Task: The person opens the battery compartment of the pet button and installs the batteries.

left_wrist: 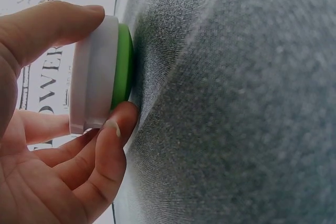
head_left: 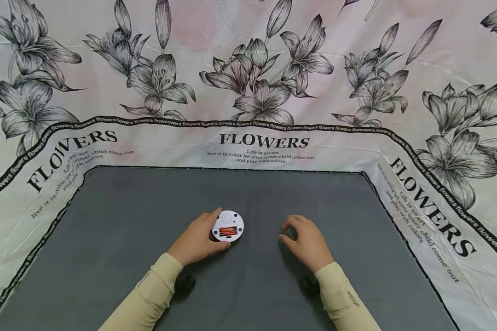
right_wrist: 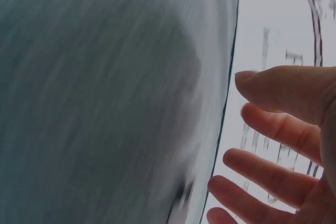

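My left hand grips a small round white battery-powered device by its edges, thumb on one side and fingers on the other. Its back faces up, showing a speaker grille, small dark feet and an uncovered battery bay with red batteries inside. In the left wrist view, the white casing has a green face turned down toward the grey cloth, close over it. Off to the right, my right hand hovers with loosely bent fingers and holds nothing; its thumb and fingertips stand apart in the right wrist view.
A dark grey cloth panel covers the work area. Around it runs a white border printed with "FLOWERS" and line-drawn lilies. Black wrist devices sit under both sleeved forearms.
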{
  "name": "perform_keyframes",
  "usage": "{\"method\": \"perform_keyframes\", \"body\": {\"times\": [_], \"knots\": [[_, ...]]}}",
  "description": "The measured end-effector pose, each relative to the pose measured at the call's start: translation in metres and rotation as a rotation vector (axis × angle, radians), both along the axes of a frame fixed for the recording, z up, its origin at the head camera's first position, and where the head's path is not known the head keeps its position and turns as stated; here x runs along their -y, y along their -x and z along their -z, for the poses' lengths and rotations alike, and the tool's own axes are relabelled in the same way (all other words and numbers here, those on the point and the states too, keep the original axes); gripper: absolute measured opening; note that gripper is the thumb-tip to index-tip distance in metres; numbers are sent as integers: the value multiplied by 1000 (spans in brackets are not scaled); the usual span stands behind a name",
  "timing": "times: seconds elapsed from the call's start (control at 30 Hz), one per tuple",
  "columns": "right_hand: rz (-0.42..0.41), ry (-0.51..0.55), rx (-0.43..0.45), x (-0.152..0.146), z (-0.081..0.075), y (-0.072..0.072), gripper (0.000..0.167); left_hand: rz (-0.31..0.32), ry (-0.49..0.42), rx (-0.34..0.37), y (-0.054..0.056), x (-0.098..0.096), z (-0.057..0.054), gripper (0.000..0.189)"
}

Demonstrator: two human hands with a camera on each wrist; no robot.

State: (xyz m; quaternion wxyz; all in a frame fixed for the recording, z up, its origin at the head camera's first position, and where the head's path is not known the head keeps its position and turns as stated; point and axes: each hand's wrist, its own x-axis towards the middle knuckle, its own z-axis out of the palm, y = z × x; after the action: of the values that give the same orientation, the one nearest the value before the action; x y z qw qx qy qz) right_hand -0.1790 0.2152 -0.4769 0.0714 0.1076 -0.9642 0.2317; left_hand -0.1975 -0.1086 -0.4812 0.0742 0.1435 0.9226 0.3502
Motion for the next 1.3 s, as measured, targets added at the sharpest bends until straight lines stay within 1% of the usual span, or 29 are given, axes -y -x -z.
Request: {"method": "perform_keyframes", "body": {"times": [0.2,0.4,0.5,0.77,0.9,1.03,1.13,1.3], "knots": [[31,-28,-52,-31,0,-6,16,-18,-2,10,-1,7,1,99],[55,-37,-47,-45,0,-9,19,-16,-5,12,-2,9,-2,99],[67,-44,-41,-49,1,-11,21,-16,-6,14,-3,9,-3,99],[75,-66,-31,-51,3,-13,16,-18,-3,12,-5,7,-4,99],[99,-67,11,-53,3,-16,16,-17,8,23,-7,5,-1,98],[128,-66,52,-55,2,-16,14,-20,0,34,-8,4,0,99],[137,-72,51,-56,2,-15,13,-18,-7,38,-7,3,0,99],[133,-90,12,-56,3,-15,15,-5,-2,31,-5,2,0,99]]}}
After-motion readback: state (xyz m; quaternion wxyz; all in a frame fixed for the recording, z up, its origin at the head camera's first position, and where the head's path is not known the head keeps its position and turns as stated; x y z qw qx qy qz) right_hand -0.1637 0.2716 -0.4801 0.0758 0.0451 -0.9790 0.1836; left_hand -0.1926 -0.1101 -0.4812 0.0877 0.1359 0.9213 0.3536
